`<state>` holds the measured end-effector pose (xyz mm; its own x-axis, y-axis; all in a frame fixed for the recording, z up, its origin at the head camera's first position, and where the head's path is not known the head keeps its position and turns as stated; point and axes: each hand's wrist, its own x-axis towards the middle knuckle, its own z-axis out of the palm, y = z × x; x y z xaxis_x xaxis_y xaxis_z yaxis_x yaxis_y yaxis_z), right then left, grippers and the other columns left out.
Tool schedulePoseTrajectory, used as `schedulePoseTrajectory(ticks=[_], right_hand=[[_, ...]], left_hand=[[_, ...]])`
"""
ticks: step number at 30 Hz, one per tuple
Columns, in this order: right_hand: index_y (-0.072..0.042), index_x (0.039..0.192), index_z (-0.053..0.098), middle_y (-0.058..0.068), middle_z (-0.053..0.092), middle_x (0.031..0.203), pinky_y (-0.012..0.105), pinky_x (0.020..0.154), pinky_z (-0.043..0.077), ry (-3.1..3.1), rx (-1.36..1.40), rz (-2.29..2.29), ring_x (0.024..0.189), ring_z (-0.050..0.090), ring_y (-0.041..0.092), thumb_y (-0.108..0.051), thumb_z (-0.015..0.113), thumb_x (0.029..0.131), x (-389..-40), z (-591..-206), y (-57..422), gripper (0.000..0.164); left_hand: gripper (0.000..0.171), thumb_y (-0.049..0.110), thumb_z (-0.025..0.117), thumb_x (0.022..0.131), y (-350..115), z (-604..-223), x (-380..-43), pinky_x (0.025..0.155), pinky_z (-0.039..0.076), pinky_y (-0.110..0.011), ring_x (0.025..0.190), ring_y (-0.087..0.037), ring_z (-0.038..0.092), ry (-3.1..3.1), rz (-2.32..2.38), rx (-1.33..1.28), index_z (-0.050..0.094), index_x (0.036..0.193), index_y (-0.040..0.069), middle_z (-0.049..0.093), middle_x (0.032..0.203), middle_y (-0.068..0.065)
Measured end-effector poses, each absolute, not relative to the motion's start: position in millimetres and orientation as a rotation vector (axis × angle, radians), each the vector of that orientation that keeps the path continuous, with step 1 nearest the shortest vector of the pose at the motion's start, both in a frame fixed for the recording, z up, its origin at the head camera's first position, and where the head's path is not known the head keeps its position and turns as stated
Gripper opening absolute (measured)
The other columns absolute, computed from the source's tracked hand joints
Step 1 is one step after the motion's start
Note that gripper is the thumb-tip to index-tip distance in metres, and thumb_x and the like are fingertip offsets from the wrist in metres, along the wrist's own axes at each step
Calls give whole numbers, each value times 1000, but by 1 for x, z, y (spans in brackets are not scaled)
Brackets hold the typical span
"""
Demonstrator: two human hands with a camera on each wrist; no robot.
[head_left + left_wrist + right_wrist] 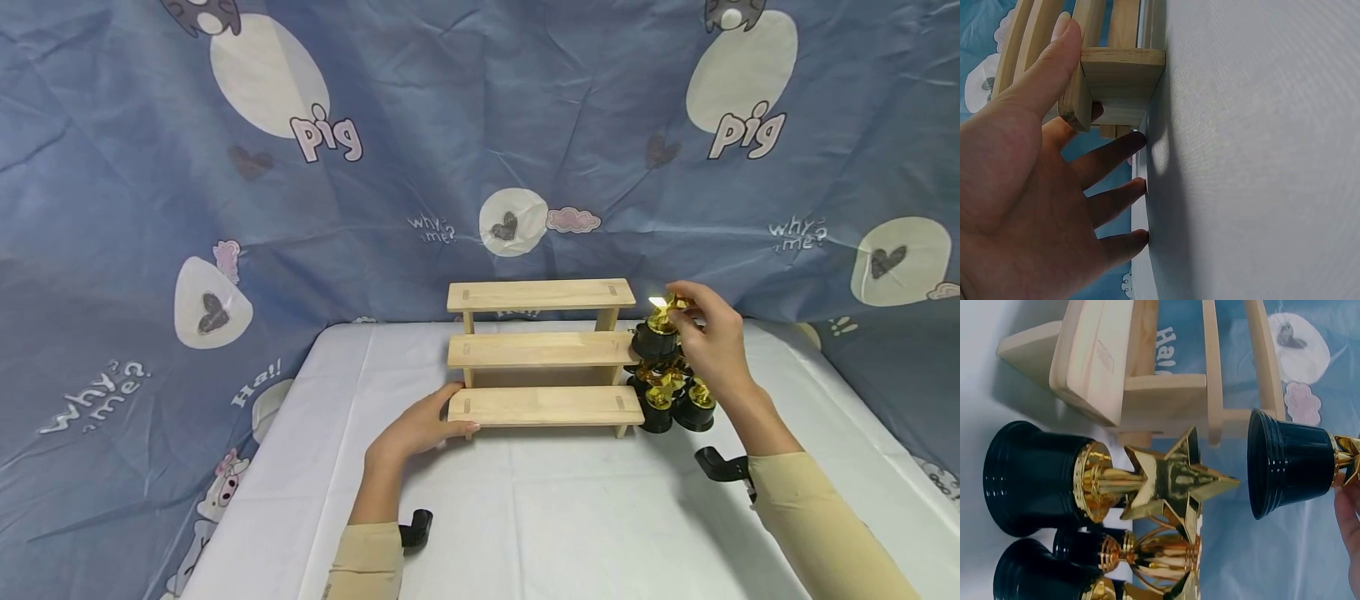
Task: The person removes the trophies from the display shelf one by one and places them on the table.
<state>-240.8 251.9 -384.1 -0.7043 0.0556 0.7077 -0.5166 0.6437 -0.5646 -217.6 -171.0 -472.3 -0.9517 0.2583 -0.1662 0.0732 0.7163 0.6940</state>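
A three-step wooden display stand (543, 404) stands on the white-covered table. My left hand (416, 425) holds the left end of its lowest step, thumb across the board and index finger round the far side; the other fingers spread toward the cloth (1116, 156). With thumb and fingers, my right hand (716, 337) pinches the gold top of a star trophy (1297, 465). The trophy's black base is held up beside the stand's right end, above the other trophies. Below it, a gold star trophy (1041, 481) and a gold cup trophy (1169, 553) stand in the group.
Several black-based trophies (658, 404) crowd against the stand's right side. A blue printed cloth (420, 125) hangs behind the table. White tablecloth (555, 508) stretches in front of the stand. A black wrist mount (720, 467) juts from the right forearm.
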Motion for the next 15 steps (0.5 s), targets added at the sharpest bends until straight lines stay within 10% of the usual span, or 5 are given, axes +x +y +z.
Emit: schedulePoseTrajectory(ticks=[15], right_hand=[[-5,121,68,15,67,111,5,81,42,-2094,302,1053,92,54,-8,12,64,88,-238,-384,272,37]], left_hand=[[91,65,73,78,-171,-471,-217,115,33,-59,146,-33,37,2663,1057,254,35,154,31,42,157,-5]])
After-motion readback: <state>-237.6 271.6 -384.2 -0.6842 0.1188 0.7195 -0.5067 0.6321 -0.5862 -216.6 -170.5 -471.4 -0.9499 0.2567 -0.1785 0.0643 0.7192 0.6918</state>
